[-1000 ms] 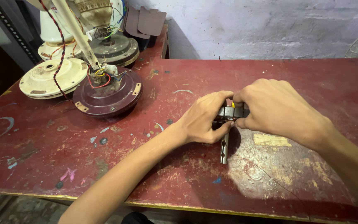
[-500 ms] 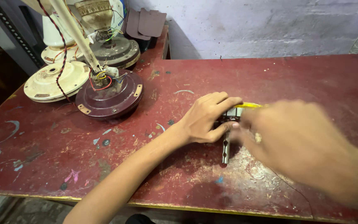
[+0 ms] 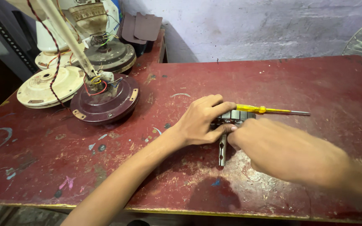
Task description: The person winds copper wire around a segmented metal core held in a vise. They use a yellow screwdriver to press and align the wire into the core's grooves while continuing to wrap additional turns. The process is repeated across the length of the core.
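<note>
Both hands meet at mid-table. Your left hand is curled, fingers and thumb pinching a small grey metal part with a slotted shaft; the shaft points toward you and lies on the worn red-painted table. Your right hand covers the part's right side, fingers bent onto it; whether it actually grips the part cannot be told. A yellow-handled screwdriver with a steel shank lies flat just behind the hands, tip pointing right. Well apart to the left: a maroon round ceiling-fan motor housing with red and yellow wires, and cream-coloured fan housings beside it.
</note>
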